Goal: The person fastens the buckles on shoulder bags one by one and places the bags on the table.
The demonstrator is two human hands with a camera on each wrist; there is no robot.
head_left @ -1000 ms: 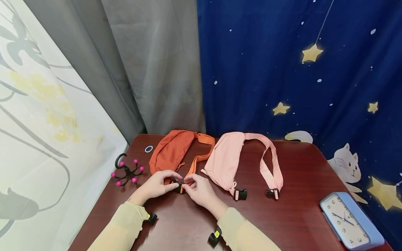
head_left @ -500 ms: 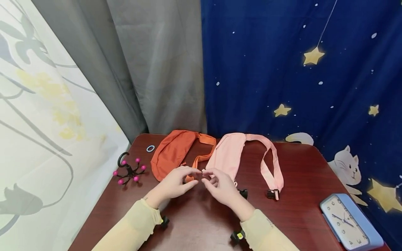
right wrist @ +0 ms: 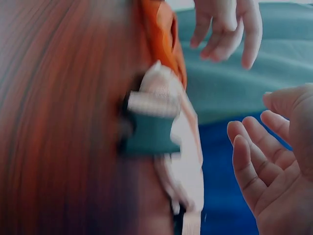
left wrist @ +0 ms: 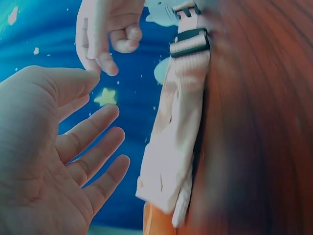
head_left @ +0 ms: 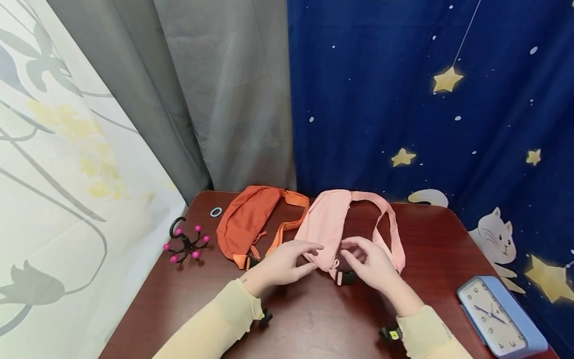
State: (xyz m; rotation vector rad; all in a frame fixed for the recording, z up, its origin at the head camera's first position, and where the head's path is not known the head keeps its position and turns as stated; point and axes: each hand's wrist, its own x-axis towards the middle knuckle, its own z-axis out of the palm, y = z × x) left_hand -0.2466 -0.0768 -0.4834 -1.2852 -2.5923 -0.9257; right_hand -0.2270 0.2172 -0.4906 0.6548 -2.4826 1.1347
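A pink waist bag (head_left: 325, 224) lies on the table with its strap looped to the right. Its black buckle half (head_left: 345, 277) sticks out at the near end; in the right wrist view this buckle half (right wrist: 150, 134) looks blurred. Over the pink bag's lower left part hovers my left hand (head_left: 287, 263), fingers spread and holding nothing. My right hand (head_left: 372, 264) is above the bag's right side, fingers loosely bent with nothing in them, and covers the strap's far buckle. To the left lies an orange waist bag (head_left: 246, 219), its black buckle (head_left: 253, 262) partly behind my left hand.
A black hook rack with pink balls (head_left: 186, 244) and a light blue ring (head_left: 216, 212) sit at the table's left. A blue clock (head_left: 502, 316) stands at the right edge. Curtains (head_left: 233, 99) hang behind the brown table (head_left: 430, 244).
Both hands have let go of the orange bag's buckle and moved right to the pink bag, drawing apart a little. The orange buckle now lies on the table.
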